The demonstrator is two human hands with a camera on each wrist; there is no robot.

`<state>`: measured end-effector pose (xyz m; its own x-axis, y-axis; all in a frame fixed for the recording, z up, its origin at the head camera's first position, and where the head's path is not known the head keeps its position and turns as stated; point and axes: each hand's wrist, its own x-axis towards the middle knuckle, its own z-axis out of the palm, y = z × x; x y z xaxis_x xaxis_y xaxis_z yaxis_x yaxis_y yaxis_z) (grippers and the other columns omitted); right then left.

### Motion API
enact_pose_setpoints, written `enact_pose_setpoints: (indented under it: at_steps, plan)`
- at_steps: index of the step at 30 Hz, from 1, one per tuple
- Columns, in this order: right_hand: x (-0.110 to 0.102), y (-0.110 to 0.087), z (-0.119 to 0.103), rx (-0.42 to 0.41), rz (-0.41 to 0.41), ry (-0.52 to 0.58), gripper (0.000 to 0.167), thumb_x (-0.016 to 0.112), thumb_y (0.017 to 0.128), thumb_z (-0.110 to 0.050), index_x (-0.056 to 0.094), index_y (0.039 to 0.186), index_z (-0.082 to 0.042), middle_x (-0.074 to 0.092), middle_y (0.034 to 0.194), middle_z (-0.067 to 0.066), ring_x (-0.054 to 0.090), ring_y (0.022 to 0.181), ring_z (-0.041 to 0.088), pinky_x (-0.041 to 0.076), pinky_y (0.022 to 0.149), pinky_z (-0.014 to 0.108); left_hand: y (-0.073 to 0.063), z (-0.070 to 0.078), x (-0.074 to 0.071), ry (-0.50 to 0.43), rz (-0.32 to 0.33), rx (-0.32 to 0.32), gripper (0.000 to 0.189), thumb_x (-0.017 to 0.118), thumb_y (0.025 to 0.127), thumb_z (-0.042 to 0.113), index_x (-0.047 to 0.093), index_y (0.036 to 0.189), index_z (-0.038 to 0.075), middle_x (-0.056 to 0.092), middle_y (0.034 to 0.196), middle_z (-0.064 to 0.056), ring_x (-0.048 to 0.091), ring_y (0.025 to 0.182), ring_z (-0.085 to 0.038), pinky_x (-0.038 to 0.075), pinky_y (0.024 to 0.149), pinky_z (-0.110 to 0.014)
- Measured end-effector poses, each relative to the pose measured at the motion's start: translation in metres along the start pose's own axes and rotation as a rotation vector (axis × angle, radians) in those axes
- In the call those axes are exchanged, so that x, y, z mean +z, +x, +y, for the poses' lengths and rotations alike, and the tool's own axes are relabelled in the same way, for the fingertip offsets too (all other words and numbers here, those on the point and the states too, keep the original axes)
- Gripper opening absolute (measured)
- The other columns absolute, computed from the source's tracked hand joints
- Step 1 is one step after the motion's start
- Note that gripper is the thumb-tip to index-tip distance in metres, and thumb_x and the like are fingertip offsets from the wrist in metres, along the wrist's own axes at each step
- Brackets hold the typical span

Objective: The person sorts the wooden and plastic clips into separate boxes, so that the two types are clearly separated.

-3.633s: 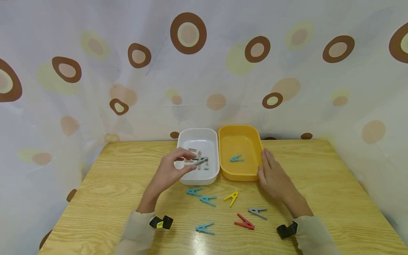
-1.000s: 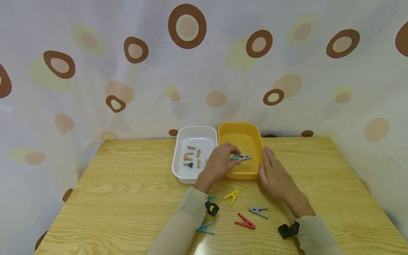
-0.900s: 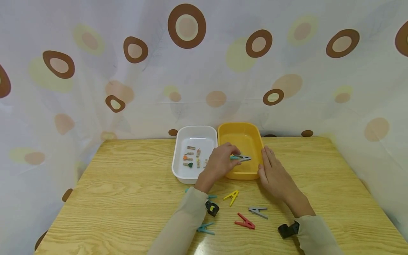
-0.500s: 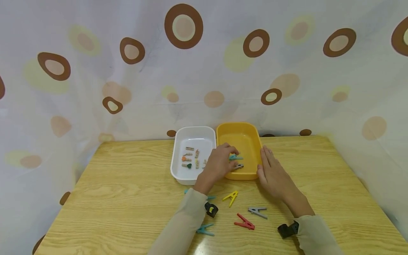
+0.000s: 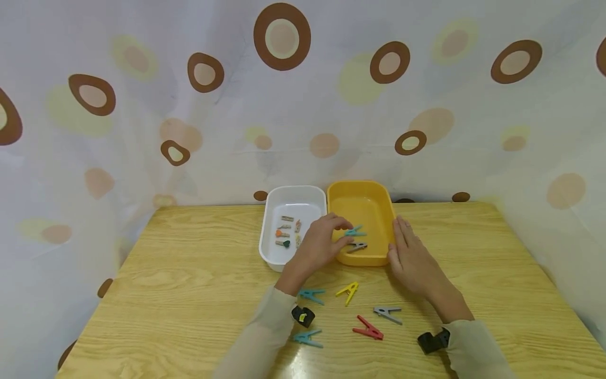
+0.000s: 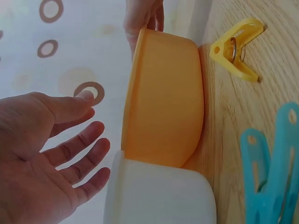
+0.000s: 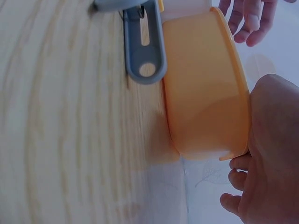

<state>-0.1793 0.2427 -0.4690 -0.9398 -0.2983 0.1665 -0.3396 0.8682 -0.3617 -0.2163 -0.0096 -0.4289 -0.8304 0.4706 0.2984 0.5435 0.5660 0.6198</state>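
Observation:
My left hand (image 5: 320, 243) hovers over the near left part of the yellow tray (image 5: 384, 210), fingers apart and holding nothing; the left wrist view shows its bare palm (image 6: 28, 154). Inside that tray lie a light blue clothespin (image 5: 355, 232) and, nearer me, a grey clothespin (image 5: 357, 246). My right hand (image 5: 416, 266) rests against the tray's right side with its fingers extended along the wall. On the table in front lie a yellow clothespin (image 5: 349, 291), a red clothespin (image 5: 369, 329), another grey clothespin (image 5: 387, 313) and light blue clothespins (image 5: 309, 338).
A white tray (image 5: 263, 239) stands against the yellow one on its left, holding several small wooden clips, one with an orange top (image 5: 279, 233) and one with a dark green top (image 5: 286, 243). A patterned cloth (image 5: 227, 126) hangs behind the wooden table (image 5: 180, 273).
My left hand carried the grey clothespin from over the white tray rightward to the yellow tray and let it go beside the light blue one. The right hand stayed at the tray's side.

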Motion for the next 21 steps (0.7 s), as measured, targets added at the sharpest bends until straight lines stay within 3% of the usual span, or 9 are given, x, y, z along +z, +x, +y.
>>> enact_pose_setpoints:
  at_steps: [16, 21]
  plan:
    - [0.001, -0.001, -0.001, 0.002, 0.005, -0.006, 0.063, 0.029, 0.111, -0.026, 0.011, 0.159, 0.01, 0.008, 0.168, 0.027, 0.013, 0.154, 0.044, 0.024, 0.117, 0.065, -0.038, 0.001, -0.028, -0.107, 0.065, 0.085, 0.022, 0.074, 0.097, 0.015, 0.072, 0.118, 0.008, 0.07, 0.112, -0.004, 0.063, 0.102, -0.019, 0.053, 0.089, -0.033]
    - [0.0, 0.0, -0.001, -0.003, 0.003, -0.008, 0.063, 0.029, 0.111, -0.026, 0.011, 0.159, 0.011, 0.009, 0.168, 0.028, 0.013, 0.154, 0.044, 0.024, 0.117, 0.065, -0.054, -0.001, -0.034, -0.147, 0.105, 0.097, 0.025, 0.075, 0.096, 0.015, 0.071, 0.12, 0.009, 0.071, 0.112, -0.004, 0.065, 0.103, -0.023, 0.054, 0.086, -0.043]
